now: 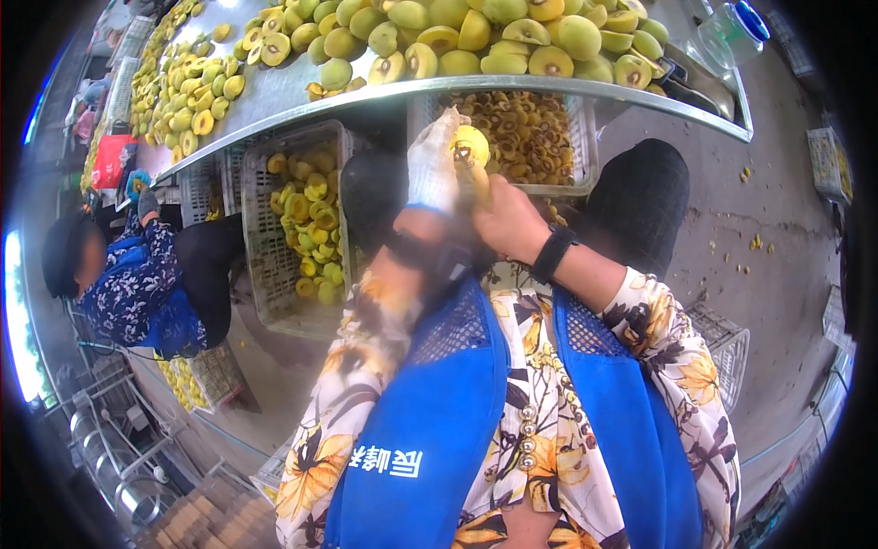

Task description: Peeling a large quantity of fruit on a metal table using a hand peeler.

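My left hand (435, 161), in a white knit glove, holds a cut yellow-green fruit half (471, 143) below the table's metal edge. My bare right hand (507, 218) is closed round the handle of a hand tool (479, 184), whose tip meets the cut face of the fruit; the kind of tool is hard to tell. Beneath my hands stands a plastic crate (584, 147) with many small brown and yellow cut pieces. To the left, another crate (257, 261) contains hollowed yellow-green fruit halves (319, 213).
A metal table (439, 84) carries heaps of halved fruit (525, 31). A clear jar with a blue lid (732, 36) is at its right end. At the left a co-worker (137, 288) sits at the same table. Crates (720, 343) and fruit scraps lie on the floor.
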A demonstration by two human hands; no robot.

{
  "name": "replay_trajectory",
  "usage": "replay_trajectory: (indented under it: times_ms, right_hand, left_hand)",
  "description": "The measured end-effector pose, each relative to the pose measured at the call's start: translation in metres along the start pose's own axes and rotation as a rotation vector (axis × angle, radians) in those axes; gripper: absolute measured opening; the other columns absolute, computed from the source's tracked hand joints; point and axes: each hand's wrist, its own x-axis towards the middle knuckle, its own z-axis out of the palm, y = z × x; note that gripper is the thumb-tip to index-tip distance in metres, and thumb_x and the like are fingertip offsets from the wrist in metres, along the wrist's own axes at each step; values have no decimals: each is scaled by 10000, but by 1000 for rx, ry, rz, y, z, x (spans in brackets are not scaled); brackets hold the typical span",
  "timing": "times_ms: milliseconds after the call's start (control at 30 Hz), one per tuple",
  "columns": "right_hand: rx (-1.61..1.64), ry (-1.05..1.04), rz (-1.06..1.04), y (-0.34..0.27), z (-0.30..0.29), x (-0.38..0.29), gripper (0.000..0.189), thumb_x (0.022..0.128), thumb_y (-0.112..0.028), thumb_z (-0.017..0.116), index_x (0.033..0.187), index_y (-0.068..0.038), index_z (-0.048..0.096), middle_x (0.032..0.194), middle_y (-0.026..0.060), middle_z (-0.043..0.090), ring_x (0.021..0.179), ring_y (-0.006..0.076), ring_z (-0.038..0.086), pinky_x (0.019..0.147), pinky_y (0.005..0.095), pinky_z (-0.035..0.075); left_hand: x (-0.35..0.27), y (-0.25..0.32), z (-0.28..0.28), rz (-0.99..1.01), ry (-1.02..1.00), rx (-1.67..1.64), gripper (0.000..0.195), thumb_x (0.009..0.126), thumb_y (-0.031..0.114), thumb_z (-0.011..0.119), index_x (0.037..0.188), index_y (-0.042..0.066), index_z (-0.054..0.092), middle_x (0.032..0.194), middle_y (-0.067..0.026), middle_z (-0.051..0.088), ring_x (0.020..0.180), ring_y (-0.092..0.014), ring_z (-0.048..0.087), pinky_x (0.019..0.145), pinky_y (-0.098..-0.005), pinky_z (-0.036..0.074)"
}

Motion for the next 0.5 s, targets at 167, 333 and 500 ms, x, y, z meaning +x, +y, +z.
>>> replay_trajectory:
  times_ms: [167,333,500]
  right_hand:
    - [307,-187,325,-16,-8,-2,227,780,-92,445,941,64,411,642,148,539,453,155,540,354,300,410]
    - [-112,143,-42,2,10,-6,229,748,-60,473,927,64,404,656,238,550,598,366,567,544,417,449]
    - [-186,-54,25,10,-1,-1,258,724,-57,503,924,69,399,729,281,551,723,439,540,650,453,428]
  left_hand:
    - [-2,-9,11,196,77,218,219,841,217,550,855,4,603,767,-73,595,641,-137,555,587,-243,462]
    - [5,0,1,-361,-143,-115,248,852,253,522,838,14,587,730,-87,584,582,-175,551,537,-285,468]
    - [4,-1,-2,-267,-46,-53,232,820,246,578,821,16,608,735,-61,575,600,-141,541,503,-260,440]
